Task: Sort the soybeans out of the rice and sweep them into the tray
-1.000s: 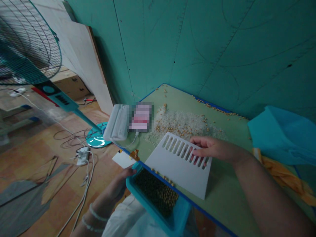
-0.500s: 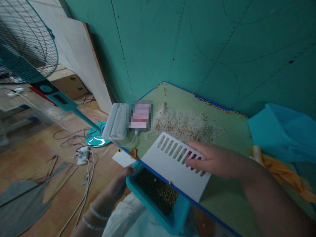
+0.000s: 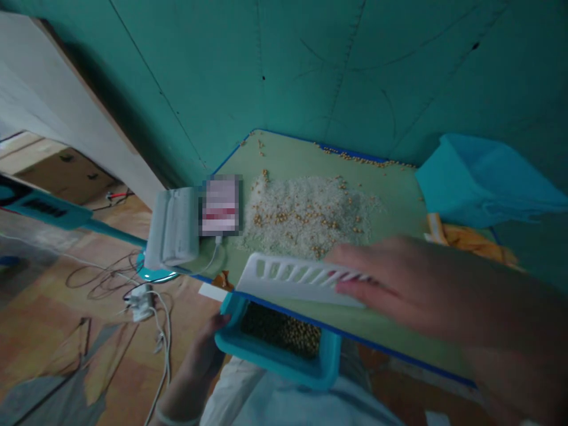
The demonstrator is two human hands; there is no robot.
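Tub (image 3: 275,361) first, since everything else sits around it: I've got it by its left end in my left hand (image 3: 213,338), thumb over the rim, the rest of those fingers mostly hidden, and it's tucked right at the edge of the desk (image 3: 394,204). Inside it: dark green beans (image 3: 261,324) plus yellowish ones (image 3: 306,339) toward its right end.

Just beyond the tub, over the desk, there's a white slotted plate (image 3: 288,286), tilted by the look of it. My right hand (image 3: 377,284) is blurry, but its fingers are clamped on the plate's right end, thumb in front, a bit of finger showing through the slots. Farther beyond the tub is a heap of pale grains (image 3: 310,192) with loose yellow beans (image 3: 281,218) through it.

My read on the step: working the plate along the desk edge right by the tub. Next move, I reckon, calls for keeping the tub snug there and the plate firmly held.

Readable writing? Nope. Beyond the tub to the left, the phone (image 3: 220,207) screen is pixelated. Way left of the tub, the teal stand (image 3: 77,218) has dark print, too blurred; the cardboard box (image 3: 80,174) has marks I can't make out either
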